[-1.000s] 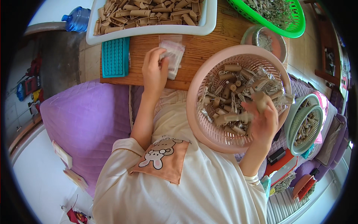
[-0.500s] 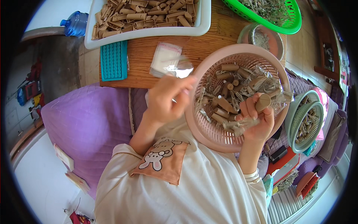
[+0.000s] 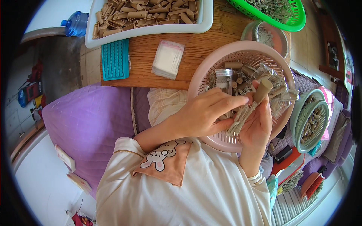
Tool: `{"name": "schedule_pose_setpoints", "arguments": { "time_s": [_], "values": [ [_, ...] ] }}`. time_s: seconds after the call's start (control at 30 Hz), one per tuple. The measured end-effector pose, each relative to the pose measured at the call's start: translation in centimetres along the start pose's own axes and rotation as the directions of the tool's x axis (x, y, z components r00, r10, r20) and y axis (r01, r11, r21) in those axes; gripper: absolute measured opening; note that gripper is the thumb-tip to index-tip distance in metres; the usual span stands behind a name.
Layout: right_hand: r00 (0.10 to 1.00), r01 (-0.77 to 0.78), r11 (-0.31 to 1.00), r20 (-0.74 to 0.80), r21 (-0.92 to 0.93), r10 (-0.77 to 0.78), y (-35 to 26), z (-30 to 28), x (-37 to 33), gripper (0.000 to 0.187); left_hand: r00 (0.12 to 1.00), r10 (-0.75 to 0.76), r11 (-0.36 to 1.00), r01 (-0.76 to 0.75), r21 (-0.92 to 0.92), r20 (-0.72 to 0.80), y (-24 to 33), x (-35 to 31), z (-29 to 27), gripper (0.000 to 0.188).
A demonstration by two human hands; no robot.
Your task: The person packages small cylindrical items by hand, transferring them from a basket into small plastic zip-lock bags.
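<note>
My right hand (image 3: pixel 261 116) holds a brown cylinder (image 3: pixel 263 89) with a bundle of dried herb sprigs (image 3: pixel 240 119) reaching down from it across the palm. From the left, my left hand (image 3: pixel 211 111) meets it, the index fingertip at the cylinder's lower part and the thumb near the sprigs. A small clear plastic bag (image 3: pixel 223 78) stands up behind the left hand's fingers; it seems pinched there, though the grip itself is hidden. Both hands are over a pink slotted basket (image 3: pixel 197 77) of brown cylinders and bagged herb bundles.
A wooden table (image 3: pixel 141 62) carries a stack of clear bags (image 3: pixel 167 59), a teal ridged tray (image 3: pixel 115 60) and a white bin (image 3: pixel 206 26) of brown half-tube pieces. A green basket (image 3: pixel 299 22) of dried herbs is at far right. Nested pale-green baskets (image 3: pixel 298 126) stand on the purple seat.
My left hand has moved right from near the bag stack to my right hand, bringing a clear bag. The cylinder and herb bundle now tilt between both hands.
</note>
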State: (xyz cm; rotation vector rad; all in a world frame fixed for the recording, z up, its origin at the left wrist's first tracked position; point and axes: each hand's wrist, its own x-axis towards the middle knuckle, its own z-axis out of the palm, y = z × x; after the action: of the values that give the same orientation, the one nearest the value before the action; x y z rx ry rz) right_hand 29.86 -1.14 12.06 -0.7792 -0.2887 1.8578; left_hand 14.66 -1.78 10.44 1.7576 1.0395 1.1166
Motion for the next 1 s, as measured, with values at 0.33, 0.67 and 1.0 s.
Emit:
{"name": "schedule_pose_setpoints", "arguments": {
  "time_s": [0.33,0.67,1.0],
  "values": [
    [0.998,0.054,0.917,-0.002,-0.395,-0.06,-0.6,1.1,0.0,0.079,0.987,0.103,0.976,-0.077,0.201,-0.125,-0.3,0.1,-0.1,0.036],
    [0.986,0.13,0.943,-0.057,-0.306,-0.154,-1.3,-0.1,0.0,0.064,0.981,0.042,0.992,-0.018,0.126,-0.192,-1.2,0.0,-1.9,0.018],
    [0.963,0.256,0.928,-0.017,-0.272,-0.27,-2.6,-1.3,-0.4,0.061,0.972,-0.135,0.987,0.149,0.062,-0.19,-0.4,-0.4,-1.8,0.012]
  ]
}}
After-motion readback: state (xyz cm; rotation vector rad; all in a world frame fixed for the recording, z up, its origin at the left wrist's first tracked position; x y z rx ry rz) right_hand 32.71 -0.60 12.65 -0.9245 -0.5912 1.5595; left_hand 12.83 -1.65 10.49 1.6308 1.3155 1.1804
